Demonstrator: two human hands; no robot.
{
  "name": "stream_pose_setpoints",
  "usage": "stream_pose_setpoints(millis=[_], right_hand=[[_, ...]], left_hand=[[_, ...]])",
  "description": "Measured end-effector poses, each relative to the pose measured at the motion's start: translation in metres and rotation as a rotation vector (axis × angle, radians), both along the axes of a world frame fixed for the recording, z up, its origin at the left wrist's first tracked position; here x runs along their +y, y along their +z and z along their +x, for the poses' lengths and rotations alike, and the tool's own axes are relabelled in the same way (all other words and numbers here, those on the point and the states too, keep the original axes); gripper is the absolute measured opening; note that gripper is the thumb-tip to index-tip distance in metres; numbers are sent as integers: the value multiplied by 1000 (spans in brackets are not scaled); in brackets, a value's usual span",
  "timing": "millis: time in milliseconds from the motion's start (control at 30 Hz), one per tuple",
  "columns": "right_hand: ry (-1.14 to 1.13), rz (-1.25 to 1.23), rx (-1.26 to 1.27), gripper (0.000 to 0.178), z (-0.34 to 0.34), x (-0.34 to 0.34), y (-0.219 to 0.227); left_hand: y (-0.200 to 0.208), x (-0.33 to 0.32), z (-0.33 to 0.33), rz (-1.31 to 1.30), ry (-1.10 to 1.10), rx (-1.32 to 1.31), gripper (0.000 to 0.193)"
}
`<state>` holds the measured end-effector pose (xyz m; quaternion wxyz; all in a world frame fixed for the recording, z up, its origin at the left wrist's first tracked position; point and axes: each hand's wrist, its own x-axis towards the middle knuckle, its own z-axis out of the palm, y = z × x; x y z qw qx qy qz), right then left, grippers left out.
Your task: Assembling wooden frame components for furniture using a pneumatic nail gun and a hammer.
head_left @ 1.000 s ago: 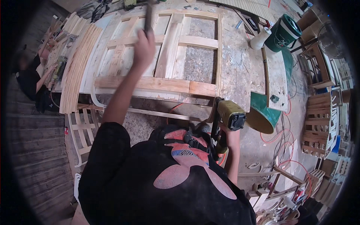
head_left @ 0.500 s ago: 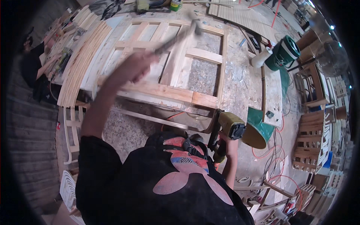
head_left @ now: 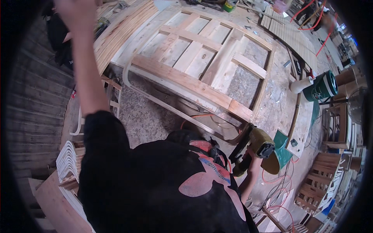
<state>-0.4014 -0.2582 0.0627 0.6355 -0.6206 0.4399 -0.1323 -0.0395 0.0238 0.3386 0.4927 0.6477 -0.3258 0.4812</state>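
Observation:
My left hand (head_left: 77, 13) is raised at the upper left, cut off by the picture's top edge. Its fingers are blurred and partly out of view, and no hammer shows there now. Low on the right, my right hand (head_left: 253, 158) is closed round the handle of a yellow and black nail gun (head_left: 261, 140). The gun is beside the near right corner of a wooden frame (head_left: 186, 83), a lattice of pale rails and crosspieces lying flat on the worktable (head_left: 280, 83).
Long wood strips (head_left: 126, 29) are stacked at the left, near another person (head_left: 58, 37). On the right stand a white bottle (head_left: 301, 84), a green jug (head_left: 321, 87) and a green curved piece (head_left: 279, 155). A curved rail (head_left: 175, 110) runs along the table's near side; hoses trail on the floor.
My left hand, which held a hammer over the frame, has swung up and left; the hammer has left view. The view has turned, shifting the table rightward. My right hand keeps the nail gun.

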Motion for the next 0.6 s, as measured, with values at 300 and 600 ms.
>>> stream_pose_setpoints(millis=[300,600], right_hand=[[38,-12,4,20,6,0,3],[84,-43,38,16,5,-2,2]], left_hand=[[-341,54,-63,375,415,1185,30],[-276,58,-60,118,351,979,23]])
